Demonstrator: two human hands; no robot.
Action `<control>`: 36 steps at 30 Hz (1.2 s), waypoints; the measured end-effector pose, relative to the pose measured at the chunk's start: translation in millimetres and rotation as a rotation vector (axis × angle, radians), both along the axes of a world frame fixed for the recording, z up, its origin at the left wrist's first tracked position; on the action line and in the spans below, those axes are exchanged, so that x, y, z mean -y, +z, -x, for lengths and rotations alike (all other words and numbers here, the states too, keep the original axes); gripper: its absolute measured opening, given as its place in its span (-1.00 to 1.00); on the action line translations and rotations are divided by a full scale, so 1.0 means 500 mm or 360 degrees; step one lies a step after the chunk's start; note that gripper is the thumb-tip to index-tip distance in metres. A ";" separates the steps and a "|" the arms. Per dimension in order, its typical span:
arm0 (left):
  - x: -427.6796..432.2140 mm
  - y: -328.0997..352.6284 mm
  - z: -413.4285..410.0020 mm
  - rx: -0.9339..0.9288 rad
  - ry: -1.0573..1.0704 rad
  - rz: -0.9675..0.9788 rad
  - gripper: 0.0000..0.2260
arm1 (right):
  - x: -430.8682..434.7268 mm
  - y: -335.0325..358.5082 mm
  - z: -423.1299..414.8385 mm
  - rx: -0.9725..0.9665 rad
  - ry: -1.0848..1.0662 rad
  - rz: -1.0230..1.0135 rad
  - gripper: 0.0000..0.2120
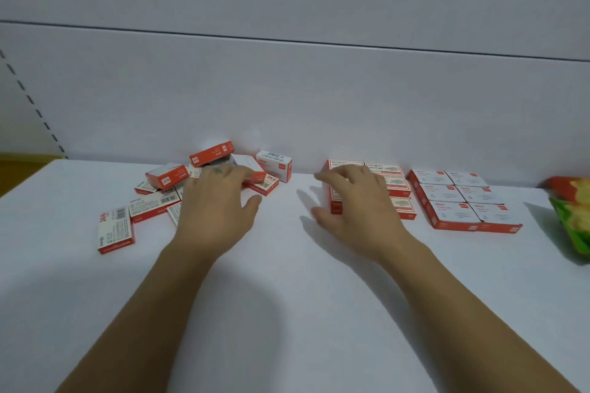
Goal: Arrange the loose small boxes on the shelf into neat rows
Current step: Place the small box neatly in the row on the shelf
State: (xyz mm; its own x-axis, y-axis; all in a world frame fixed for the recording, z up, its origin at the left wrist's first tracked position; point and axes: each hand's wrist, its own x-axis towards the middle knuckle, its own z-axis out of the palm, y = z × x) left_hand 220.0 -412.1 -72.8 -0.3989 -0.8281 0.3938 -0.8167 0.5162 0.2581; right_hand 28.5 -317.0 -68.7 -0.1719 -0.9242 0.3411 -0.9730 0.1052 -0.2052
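Loose small boxes (115, 230) marked "24/6" litter the shelf (287, 281); grip of left hand (220, 204) among them unclear; right hand (357, 201) spreads relaxed fingers (332, 174) over neat rows (399, 183).

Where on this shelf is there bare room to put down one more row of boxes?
The wide front of the shelf, nearer than all boxes, is bare. A bare strip also lies between the loose pile and the middle block. Crowded: the back left with the pile, and the right side, where the right block sits near a green packet.
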 end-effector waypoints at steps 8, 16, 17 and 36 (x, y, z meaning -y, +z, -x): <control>0.034 -0.014 -0.020 0.0196 0.0489 -0.0153 -0.56 | -0.004 -0.017 -0.039 0.0053 0.0276 -0.0078 -0.48; 0.040 -0.020 -0.002 0.0375 0.0599 -0.0191 -0.64 | -0.012 -0.010 -0.047 0.0010 0.0356 -0.0062 -0.50; 0.040 -0.019 -0.003 0.0356 0.0595 -0.0181 -0.68 | -0.014 -0.010 -0.046 0.0006 0.0355 -0.0056 -0.51; -0.062 0.018 0.025 -0.0939 -0.0586 -0.0160 -0.70 | -0.015 0.010 -0.007 0.0284 0.0191 0.0252 -0.34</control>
